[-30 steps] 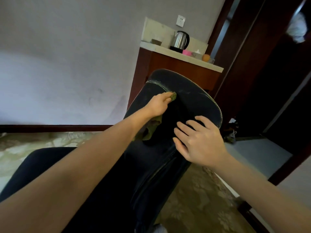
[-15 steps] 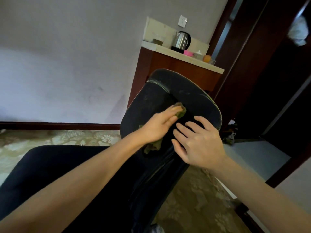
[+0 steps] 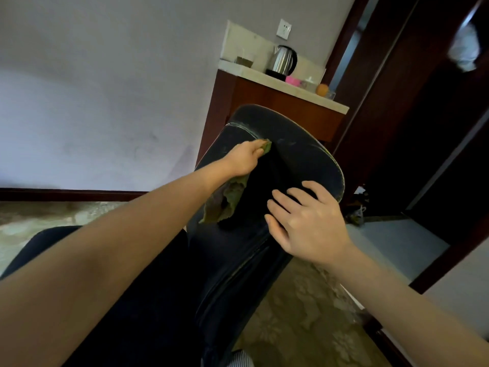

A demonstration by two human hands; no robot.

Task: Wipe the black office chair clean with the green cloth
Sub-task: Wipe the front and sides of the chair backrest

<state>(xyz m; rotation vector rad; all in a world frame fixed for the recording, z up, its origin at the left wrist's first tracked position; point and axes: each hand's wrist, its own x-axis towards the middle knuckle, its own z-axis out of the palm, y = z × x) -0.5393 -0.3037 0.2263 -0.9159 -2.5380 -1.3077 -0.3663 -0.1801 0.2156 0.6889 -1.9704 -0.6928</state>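
nearest the camera, both bare forearms reach forward over the black office chair (image 3: 299, 152), whose dark seat (image 3: 158, 300) fills the lower middle of the view. patterned carpet (image 3: 304, 313) shows on either side of it.

the right hand (image 3: 309, 223) lies on the front of the chair back, near its right edge. its fingers are straight and spread apart, and it holds nothing.

just left of it, the green cloth (image 3: 227, 200) hangs crumpled against the chair back. the loose end dangles below the left wrist.

further up, the left hand (image 3: 244, 158) has its fingers curled round the upper part of the cloth and presses it onto the backrest near the top left. a small corner of the cloth pokes out past the fingertips. pale scuffed marks run along the curved top rim of the chair beyond that hand.

behind the chair stands a red-brown wooden bench (image 3: 285, 84) with a pale top, set against the wall. on it are a steel kettle (image 3: 284, 59), a pink item (image 3: 293, 80) and a round orange object (image 3: 322, 89). a white wall socket (image 3: 284, 29) sits above. a dark door frame (image 3: 391, 75) rises on the right.
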